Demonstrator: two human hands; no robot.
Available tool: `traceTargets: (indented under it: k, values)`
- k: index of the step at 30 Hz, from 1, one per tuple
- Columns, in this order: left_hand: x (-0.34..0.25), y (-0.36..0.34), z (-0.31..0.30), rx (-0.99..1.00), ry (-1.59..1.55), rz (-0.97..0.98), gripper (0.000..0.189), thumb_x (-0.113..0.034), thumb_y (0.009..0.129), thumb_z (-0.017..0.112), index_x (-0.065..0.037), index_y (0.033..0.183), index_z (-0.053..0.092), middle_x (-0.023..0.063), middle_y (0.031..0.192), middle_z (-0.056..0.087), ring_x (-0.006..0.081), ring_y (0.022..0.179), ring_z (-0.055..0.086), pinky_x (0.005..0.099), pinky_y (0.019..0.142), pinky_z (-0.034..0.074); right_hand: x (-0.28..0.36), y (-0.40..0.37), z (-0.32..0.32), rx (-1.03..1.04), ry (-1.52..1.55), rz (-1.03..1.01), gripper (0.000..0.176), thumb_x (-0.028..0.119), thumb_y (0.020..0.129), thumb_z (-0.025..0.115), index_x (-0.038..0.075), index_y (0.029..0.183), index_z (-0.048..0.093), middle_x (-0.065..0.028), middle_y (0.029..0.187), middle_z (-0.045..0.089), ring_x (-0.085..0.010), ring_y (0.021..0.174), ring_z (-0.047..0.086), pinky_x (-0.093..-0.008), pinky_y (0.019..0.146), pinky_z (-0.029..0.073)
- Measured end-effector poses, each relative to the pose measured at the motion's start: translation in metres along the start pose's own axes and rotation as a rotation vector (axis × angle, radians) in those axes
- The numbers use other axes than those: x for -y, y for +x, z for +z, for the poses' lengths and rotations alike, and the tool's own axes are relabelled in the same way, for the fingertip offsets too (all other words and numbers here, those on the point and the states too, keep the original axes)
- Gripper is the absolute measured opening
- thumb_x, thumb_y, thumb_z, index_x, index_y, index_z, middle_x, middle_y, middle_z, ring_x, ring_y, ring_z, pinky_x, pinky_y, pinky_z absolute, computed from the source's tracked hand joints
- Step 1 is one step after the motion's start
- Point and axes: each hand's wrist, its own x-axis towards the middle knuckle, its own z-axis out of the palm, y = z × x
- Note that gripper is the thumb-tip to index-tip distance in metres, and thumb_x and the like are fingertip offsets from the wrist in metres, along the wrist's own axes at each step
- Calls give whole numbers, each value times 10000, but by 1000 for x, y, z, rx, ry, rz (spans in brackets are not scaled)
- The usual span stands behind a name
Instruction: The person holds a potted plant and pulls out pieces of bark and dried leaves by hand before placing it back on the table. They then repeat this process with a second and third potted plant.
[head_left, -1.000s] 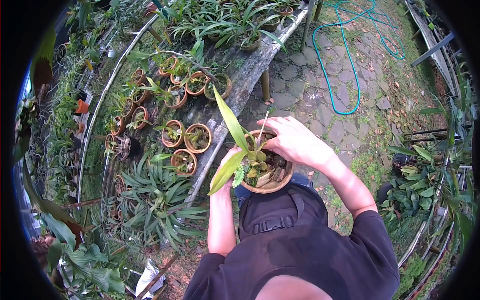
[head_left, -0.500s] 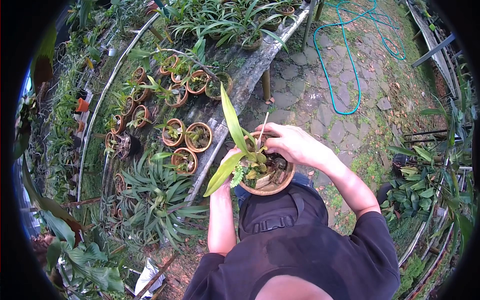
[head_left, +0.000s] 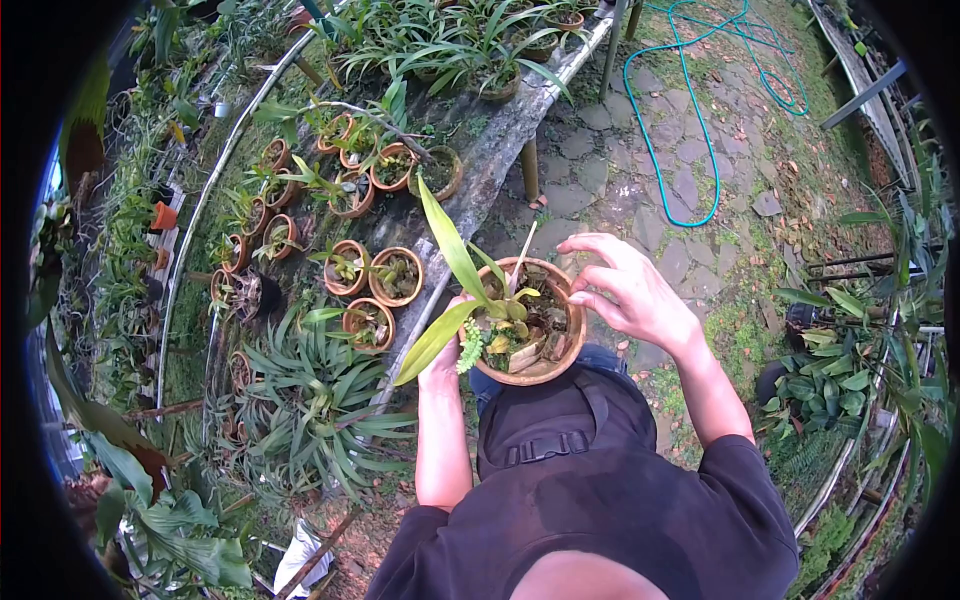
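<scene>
A round clay pot is held up in front of my body. It contains an orchid plant with two long yellow-green leaves, bark pieces and a thin pale stick. On the pot's left side, my left hand grips it, its fingers mostly hidden behind the leaves and pot. My right hand is at the right rim with its fingers spread and nothing visible between them; the fingertips are beside or lightly touching the rim, I cannot tell which.
Several small potted plants, among them one clay pot, stand on a stone-like bench at the left. A teal hose lies on the paving at the upper right. Leafy plants grow at the right.
My right hand has come out of the pot to the right and its fingers have spread. The pot and plant have shifted slightly left.
</scene>
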Motion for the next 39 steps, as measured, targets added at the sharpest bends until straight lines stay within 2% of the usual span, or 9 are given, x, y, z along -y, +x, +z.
traceTargets:
  k: [1, 3, 6, 15, 20, 31, 34, 37, 39]
  values:
    - [-25, -23, 50, 24, 28, 10, 280, -258, 907, 650, -67, 1112, 627, 39, 1026, 646, 145, 921, 619, 302, 833, 514, 1, 4, 5, -5, 7, -35, 186, 145, 773, 761, 45, 883, 649, -133, 1291, 595, -351, 1230, 551, -460, 999, 464]
    - [-43, -35, 82, 141, 62, 7, 364, -250, 928, 612, -40, 1223, 573, 68, 1146, 621, 165, 1025, 598, 313, 922, 476, 1, 10, 17, -1, -17, -93, 194, 150, 740, 776, 54, 870, 668, -129, 1303, 593, -356, 1256, 534, -466, 1018, 456]
    - [-43, -30, 88, 386, 62, 27, 538, -242, 963, 541, 10, 1431, 458, 126, 1366, 561, 205, 1197, 572, 334, 1077, 413, -6, 14, 33, 23, -118, -165, 161, 151, 696, 786, 74, 818, 714, -111, 1346, 575, -350, 1283, 514, -451, 1025, 454]
    - [-25, -27, 67, 334, 81, -73, 512, -255, 977, 528, -9, 1423, 472, 83, 1340, 578, 167, 1193, 557, 316, 1038, 413, 3, 19, 39, 170, -199, -93, 161, 123, 719, 743, 36, 846, 696, -108, 1330, 579, -322, 1271, 518, -448, 1011, 454]
    - [-31, -34, 66, 253, 217, -111, 488, -254, 985, 524, -23, 1414, 491, 57, 1306, 592, 151, 1150, 559, 303, 1002, 419, -1, 13, 49, 84, -129, -112, 177, 71, 742, 706, 1, 898, 664, -155, 1303, 580, -335, 1221, 559, -442, 980, 480]
    - [-28, -30, 75, 492, -2, -7, 517, -240, 978, 523, 18, 1422, 459, 116, 1341, 583, 193, 1206, 568, 338, 1075, 410, 5, 6, 37, 21, 352, 49, 100, -13, 816, 665, -13, 896, 605, -200, 1345, 546, -374, 1232, 573, -454, 997, 484]
    - [-32, -35, 76, 316, 50, -1, 522, -244, 964, 575, 13, 1409, 481, 131, 1337, 594, 214, 1189, 592, 347, 1042, 464, 4, -1, 22, 1, 393, 89, 69, 58, 879, 648, 4, 903, 612, -190, 1331, 556, -339, 1251, 559, -427, 1002, 463]
    - [-11, -25, 41, 173, -86, 32, 460, -262, 937, 620, -12, 1311, 527, 119, 1247, 611, 213, 1120, 606, 367, 993, 494, 2, -8, 13, -115, 360, 32, 64, 38, 878, 642, -7, 909, 609, -183, 1266, 581, -309, 1120, 626, -373, 919, 494]
    - [27, 8, -29, 9, -133, 70, 342, -278, 876, 684, -62, 1129, 602, 66, 1087, 626, 181, 990, 615, 346, 889, 519, -1, -13, 9, -158, 347, 65, 77, 64, 906, 618, -6, 905, 585, -166, 1195, 604, -284, 1035, 632, -370, 890, 489]
